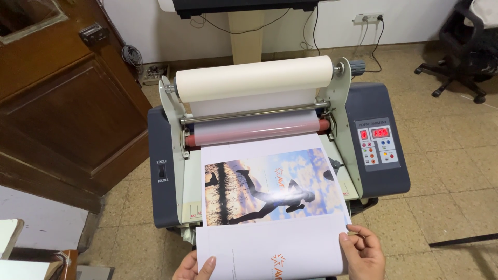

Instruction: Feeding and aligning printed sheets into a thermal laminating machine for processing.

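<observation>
Pinching printed sheet [270,207] w/ fingers, both hands [193,268] [363,254], sheet in laminator [275,150].

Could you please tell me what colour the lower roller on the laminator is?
The lower roller is red, seen in the head view behind the printed sheet.

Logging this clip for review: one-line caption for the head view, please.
Both hands, left hand and right hand, hold a printed sheet on a roll laminator.
</observation>
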